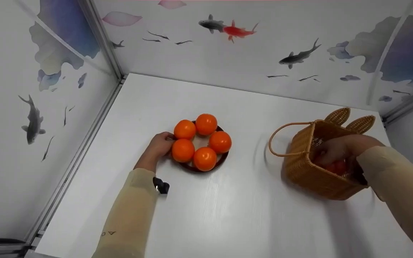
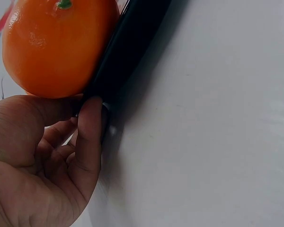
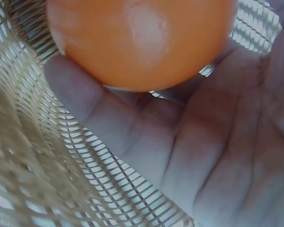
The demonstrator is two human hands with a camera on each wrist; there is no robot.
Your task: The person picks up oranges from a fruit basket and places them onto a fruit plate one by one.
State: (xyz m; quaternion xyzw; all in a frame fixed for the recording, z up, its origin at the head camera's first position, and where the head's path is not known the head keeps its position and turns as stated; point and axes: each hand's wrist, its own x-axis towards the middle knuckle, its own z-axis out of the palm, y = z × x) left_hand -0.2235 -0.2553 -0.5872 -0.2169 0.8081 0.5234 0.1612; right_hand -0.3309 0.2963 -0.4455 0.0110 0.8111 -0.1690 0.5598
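Note:
Several oranges (image 1: 205,158) form a ring on a dark round plate (image 1: 220,162) near the middle of the table. At the plate's left edge, my left hand (image 1: 160,145) pinches the dark rim (image 2: 132,42) between thumb and fingers, just below one orange (image 2: 59,47). My right hand (image 1: 339,147) reaches down inside a woven wicker basket (image 1: 299,168) on the right. Its fingers curl around the underside of an orange (image 3: 142,42), which looks reddish in the basket's shade in the head view. The forearm and hand hide part of the basket's inside.
The basket has a thin loop handle (image 1: 271,139) sticking out to the left and two ear-shaped woven pieces (image 1: 360,124) at its back. White panels painted with fish (image 1: 240,31) enclose the white table (image 1: 235,215) at the back and sides.

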